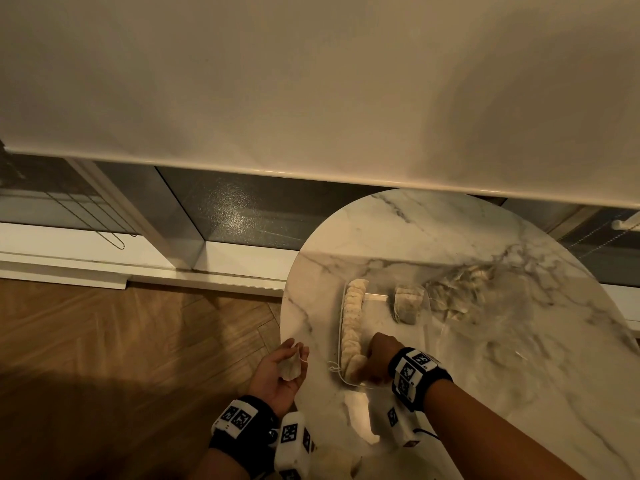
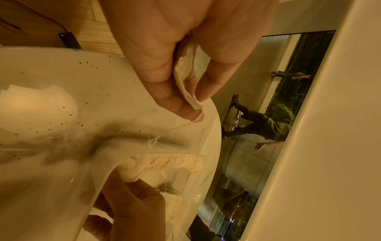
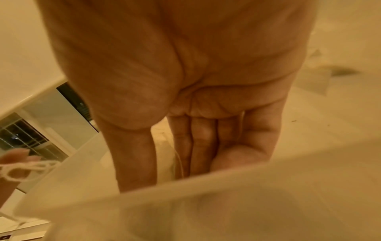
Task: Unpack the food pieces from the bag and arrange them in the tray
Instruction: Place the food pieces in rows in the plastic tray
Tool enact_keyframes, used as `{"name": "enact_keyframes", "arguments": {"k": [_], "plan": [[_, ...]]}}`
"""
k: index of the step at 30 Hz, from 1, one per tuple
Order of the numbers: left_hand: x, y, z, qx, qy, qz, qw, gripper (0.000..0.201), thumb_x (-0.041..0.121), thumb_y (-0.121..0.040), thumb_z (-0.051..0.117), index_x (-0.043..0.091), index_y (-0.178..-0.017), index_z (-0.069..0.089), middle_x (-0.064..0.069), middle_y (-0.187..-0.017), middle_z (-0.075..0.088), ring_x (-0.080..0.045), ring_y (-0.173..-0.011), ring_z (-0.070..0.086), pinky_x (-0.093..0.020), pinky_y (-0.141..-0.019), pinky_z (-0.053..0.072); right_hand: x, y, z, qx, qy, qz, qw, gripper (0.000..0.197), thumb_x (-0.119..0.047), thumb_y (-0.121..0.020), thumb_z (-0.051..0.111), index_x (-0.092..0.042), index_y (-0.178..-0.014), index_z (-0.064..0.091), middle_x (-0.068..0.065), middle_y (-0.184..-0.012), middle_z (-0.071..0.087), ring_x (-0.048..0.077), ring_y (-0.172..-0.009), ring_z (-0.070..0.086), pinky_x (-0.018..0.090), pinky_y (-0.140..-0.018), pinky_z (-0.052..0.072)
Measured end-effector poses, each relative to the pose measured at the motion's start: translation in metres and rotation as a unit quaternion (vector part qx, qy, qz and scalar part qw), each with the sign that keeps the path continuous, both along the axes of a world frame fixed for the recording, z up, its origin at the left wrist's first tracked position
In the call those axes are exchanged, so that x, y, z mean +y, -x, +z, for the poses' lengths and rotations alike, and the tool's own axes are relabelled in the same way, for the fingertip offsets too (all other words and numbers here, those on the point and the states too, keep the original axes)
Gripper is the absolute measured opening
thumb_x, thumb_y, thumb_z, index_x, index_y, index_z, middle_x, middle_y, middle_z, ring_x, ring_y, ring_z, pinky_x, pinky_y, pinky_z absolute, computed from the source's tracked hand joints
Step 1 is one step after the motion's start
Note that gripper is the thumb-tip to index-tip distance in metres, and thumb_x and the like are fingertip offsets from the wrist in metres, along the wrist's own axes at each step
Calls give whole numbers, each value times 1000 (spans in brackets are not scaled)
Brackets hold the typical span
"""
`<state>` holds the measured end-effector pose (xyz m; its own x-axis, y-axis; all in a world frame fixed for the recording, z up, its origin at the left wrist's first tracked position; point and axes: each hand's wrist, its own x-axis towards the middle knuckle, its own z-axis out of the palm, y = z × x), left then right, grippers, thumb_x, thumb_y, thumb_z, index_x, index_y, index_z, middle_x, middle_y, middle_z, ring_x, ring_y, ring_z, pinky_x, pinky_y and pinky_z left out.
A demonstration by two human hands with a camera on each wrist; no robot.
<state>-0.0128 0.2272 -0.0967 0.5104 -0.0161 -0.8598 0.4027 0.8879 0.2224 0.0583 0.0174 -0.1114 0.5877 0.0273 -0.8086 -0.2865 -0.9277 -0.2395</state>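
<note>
The food pieces are pale, flat sachets with strings. A long row of them (image 1: 351, 320) stands on edge along the left side of the clear tray (image 1: 375, 297). A short stack (image 1: 408, 303) sits at the tray's far right. My left hand (image 1: 296, 351) is palm up just off the table's left edge and pinches one piece (image 1: 292, 367) between thumb and fingers (image 2: 208, 84). My right hand (image 1: 360, 370) is at the near end of the row, with straight fingers (image 3: 195, 146) pointing down into the tray; their tips are hidden by the tray wall.
A crumpled clear bag (image 1: 460, 292) with more pieces lies right of the tray on the round marble table (image 1: 485, 375). Dark crumbs dot the tabletop (image 2: 62, 78). Wooden floor (image 1: 104, 341) lies to the left, and a window with a lowered blind (image 1: 311, 81) is behind.
</note>
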Motion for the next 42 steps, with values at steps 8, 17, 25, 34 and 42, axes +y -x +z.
{"name": "enact_keyframes", "arguments": {"k": [8, 17, 25, 34, 42], "plan": [[-4, 1, 1, 0, -9, -11, 1000, 16, -4, -94, 53, 8, -104, 58, -15, -91, 64, -21, -58, 70, -26, -48, 56, 10, -2, 0, 11, 0, 0, 1000, 61, -38, -65, 86, -17, -116, 60, 2, -103, 70, 16, -87, 70, 31, -76, 61], [-5, -1, -1, 4, -14, -18, 1000, 19, -7, -92, 54, 8, -104, 57, -14, -91, 63, -21, -59, 69, -27, -49, 57, 13, -5, -3, 15, -9, -13, 1000, 59, -25, -68, 88, -15, -119, 59, 1, -100, 64, 9, -65, 58, 20, -49, 49], [-5, 0, 0, 6, -18, -23, 1000, 19, -6, -92, 53, 10, -102, 55, -12, -86, 61, -17, -52, 67, -25, -46, 54, 7, -8, -2, 1, -23, -17, 1000, 50, -27, -56, 92, -16, -101, 70, 3, -97, 73, 17, -89, 70, 30, -75, 61], [-8, -1, 9, -3, 6, -4, 1000, 20, -4, -93, 51, 4, -110, 56, -21, -79, 69, -26, -64, 70, -29, -52, 58, 3, -7, 8, -21, -69, -47, 996, 17, -18, -76, 82, -9, -90, 76, 7, -80, 76, 16, -70, 73, 30, -69, 62], [-17, -13, 25, -69, -22, -41, 997, 40, -15, -89, 36, -1, -121, 55, -25, -96, 71, -30, -96, 64, -33, -72, 59, -11, -2, 43, -146, -159, -99, 971, 29, -39, -91, 66, -16, -77, 77, -1, -75, 75, 15, -74, 71, 33, -76, 60]]}}
